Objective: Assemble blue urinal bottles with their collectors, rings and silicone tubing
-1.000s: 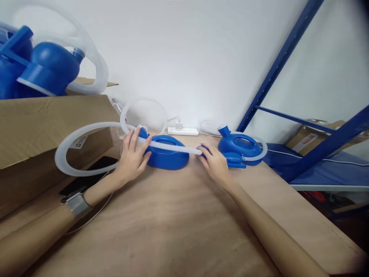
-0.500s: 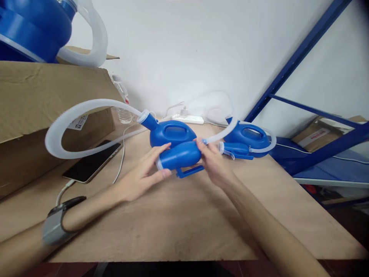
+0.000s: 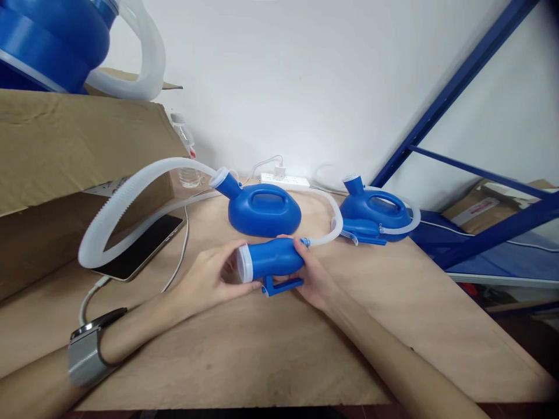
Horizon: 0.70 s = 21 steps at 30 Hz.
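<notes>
Between my hands is a blue plastic urinal funnel (image 3: pixel 277 258) with a white cap (image 3: pixel 245 263) at its left end and a blue handle beneath. My left hand (image 3: pixel 213 270) curves round the capped end, thumb below and fingers above. Wrapped about the narrow hose end is my right hand (image 3: pixel 315 276), its thumb on top. A translucent hose (image 3: pixel 329 230) leaves that end and loops back behind a blue urinal bottle (image 3: pixel 264 210). This bottle stands upright on the table just beyond the funnel. Another corrugated length of hose (image 3: pixel 113 206) arches left from its neck.
At the right sits a second urinal bottle (image 3: pixel 371 205) with its own funnel (image 3: pixel 360 228). A phone (image 3: pixel 138 249) and a cardboard box (image 3: pixel 78 145) are on the left. Behind are a water bottle (image 3: pixel 188 174) and power strip (image 3: pixel 286 180). Blue shelving (image 3: pixel 471 174) borders the table's right side.
My hands have brought the funnel down and closer to me, apart from the standing bottle. The hose at its right end has dropped, and the left loop has shifted lower.
</notes>
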Available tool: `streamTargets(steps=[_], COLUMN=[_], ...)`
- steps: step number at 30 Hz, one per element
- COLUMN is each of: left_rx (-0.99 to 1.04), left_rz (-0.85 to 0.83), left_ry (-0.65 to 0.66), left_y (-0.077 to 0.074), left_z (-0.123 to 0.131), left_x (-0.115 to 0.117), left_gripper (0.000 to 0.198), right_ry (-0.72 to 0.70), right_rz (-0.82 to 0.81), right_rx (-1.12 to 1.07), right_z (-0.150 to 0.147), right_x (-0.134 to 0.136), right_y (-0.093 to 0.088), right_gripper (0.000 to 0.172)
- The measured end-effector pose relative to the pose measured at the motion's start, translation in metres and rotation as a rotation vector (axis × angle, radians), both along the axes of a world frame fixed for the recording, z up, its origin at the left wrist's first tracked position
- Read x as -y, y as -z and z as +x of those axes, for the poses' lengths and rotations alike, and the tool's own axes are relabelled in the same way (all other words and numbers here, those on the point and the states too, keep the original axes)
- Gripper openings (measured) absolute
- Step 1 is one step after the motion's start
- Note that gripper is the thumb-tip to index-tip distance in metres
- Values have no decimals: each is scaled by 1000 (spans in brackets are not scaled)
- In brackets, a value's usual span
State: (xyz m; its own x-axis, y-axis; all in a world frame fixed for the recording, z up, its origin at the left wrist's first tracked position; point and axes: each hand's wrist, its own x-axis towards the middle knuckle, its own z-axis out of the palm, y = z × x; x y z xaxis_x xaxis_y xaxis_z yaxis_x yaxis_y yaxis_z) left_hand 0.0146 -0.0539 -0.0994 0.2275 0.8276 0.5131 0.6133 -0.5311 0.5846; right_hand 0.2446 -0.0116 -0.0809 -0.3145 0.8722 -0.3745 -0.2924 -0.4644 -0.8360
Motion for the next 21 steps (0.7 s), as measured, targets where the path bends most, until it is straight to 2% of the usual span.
streamTargets(steps=[3, 5, 8, 10, 14, 18, 21], left_rx=[-22, -9, 42, 133, 377, 582, 457], left_rz=[75, 68, 10, -74, -286, -268, -290], left_ry=[30, 50, 66, 61, 40, 0, -5], left_y=[-1, -3, -5, -5, -6, -11, -9], left_z=[0, 1, 5, 7, 12, 10, 5], left_x=[0, 0, 1, 2, 2, -2, -5], left_gripper=[61, 59, 44, 39, 50, 49, 48], right_ry=[45, 80, 116, 127, 147, 236, 267], right_rz=[17, -11, -13, -13, -55, -105, -70], right_rx=[5, 9, 10, 10, 6, -21, -62], right_z=[-2, -4, -6, -7, -7, -2, 0], right_x=[1, 1, 0, -1, -2, -7, -9], right_y=[7, 10, 10, 9, 6, 4, 3], right_gripper=[44, 44, 44, 42, 38, 35, 36])
